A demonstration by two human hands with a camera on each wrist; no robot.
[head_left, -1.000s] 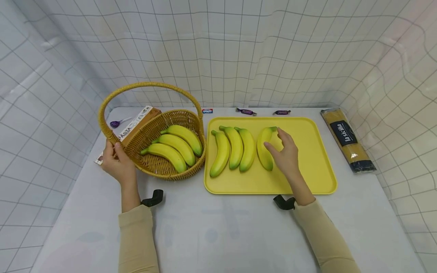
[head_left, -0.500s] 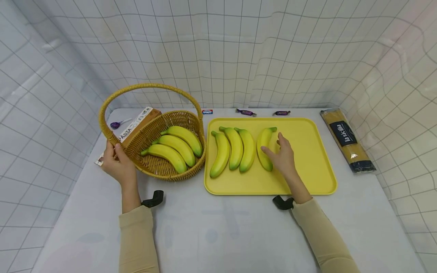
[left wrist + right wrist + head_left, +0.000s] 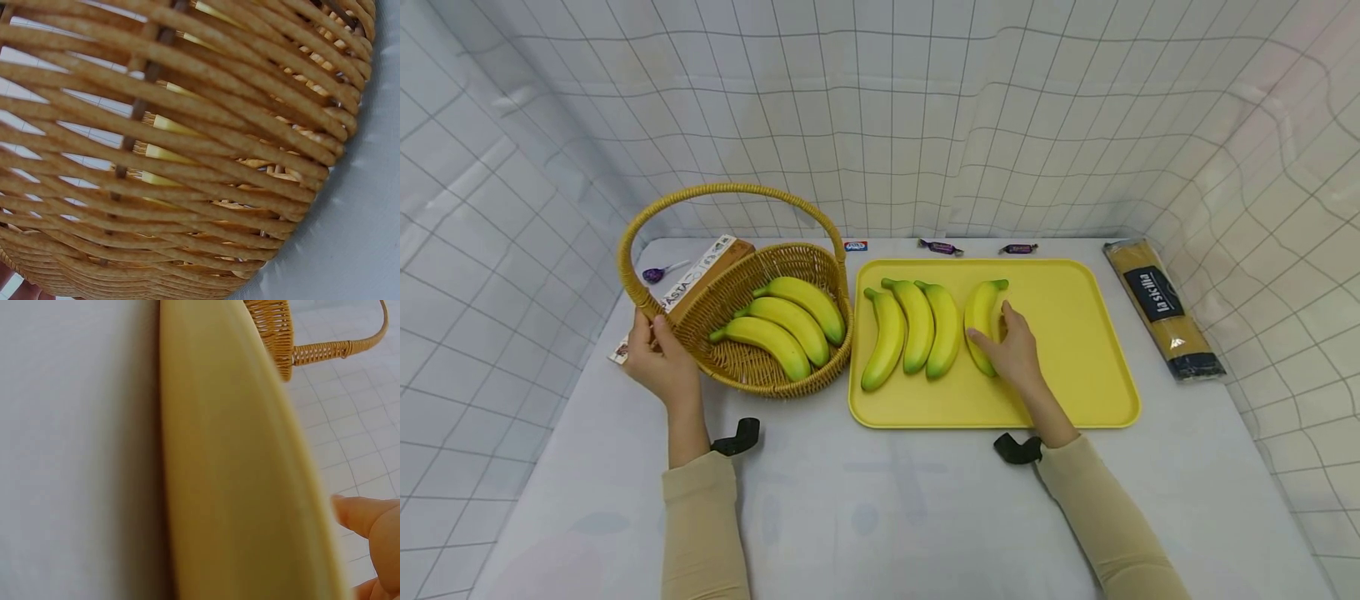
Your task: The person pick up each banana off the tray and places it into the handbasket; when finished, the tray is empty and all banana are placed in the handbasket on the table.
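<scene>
banana, single [image 3: 979, 312]: on the yellow tray [image 3: 1078, 342], rightmost of four; stem at the far end, leaning right; long axis running mainly away from the person, belly bowed left.

right hand [image 3: 1018, 354]: the nearer of the two, just right of that banana and toward the near side. thumb at the banana's left and near side, fingertips along its right; the digits stand apart, astride the fruit, with no closed grip evident. whether skin touches peel: cannot tell; in the right wrist view the tray's edge hides the banana.

governing relation, as judged: the banana lies left and slightly ahead of the palm, its length crossing the span between thumb and fingers, so a pinch would fall across its width.

bananas, three [image 3: 920, 325]: same tray, left of the single one, a gap between.

left hand [image 3: 664, 362]: well apart from the single banana, at the basket's left side; thumb and fingers pinch the rim by the foot of the handle.

basket [image 3: 790, 257]: wicker, left of the tray, leaning toward the person; three more bananas [image 3: 767, 335] lie within, side by side.

pasta box [image 3: 700, 279]: behind the basket, partly hidden.

pasta packet [image 3: 1165, 308]: right of the tray.
</scene>
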